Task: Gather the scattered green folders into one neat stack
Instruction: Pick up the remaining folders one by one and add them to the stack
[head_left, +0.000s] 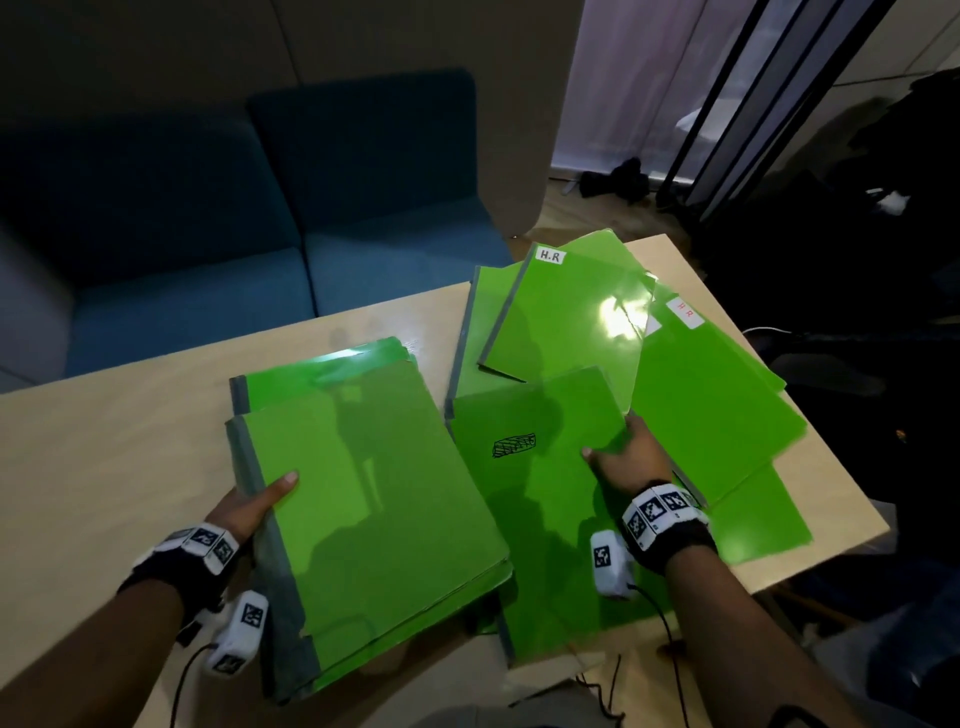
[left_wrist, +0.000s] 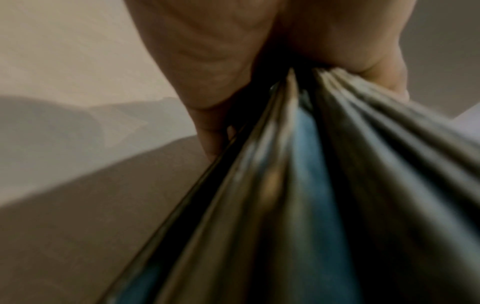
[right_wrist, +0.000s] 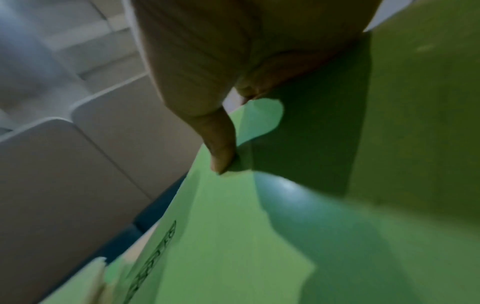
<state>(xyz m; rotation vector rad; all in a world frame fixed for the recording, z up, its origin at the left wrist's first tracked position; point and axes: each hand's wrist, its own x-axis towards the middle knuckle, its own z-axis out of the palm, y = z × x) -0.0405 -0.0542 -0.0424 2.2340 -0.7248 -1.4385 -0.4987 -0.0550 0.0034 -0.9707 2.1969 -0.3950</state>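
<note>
bare table (head_left: 119, 441) left, loose folders (head_left: 571, 322) crowding right half

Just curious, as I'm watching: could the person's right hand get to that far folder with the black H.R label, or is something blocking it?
Probably yes. Nothing lies over the H.R folder; it tops the pile. But the right hand now pinches the scribbled folder, so that goes first.

My forearms are bare, no sleeves. Round each wrist I wear a black strap (head_left: 670, 535) set with a row of white blocks printed with black square-pattern markers. Under my left wrist (head_left: 187, 561) hangs a white camera pod (head_left: 236, 634) bearing the same markers, a thin black cable trailing from it; a matching pod (head_left: 610, 564) with its own cable sits at my right wrist
</note>
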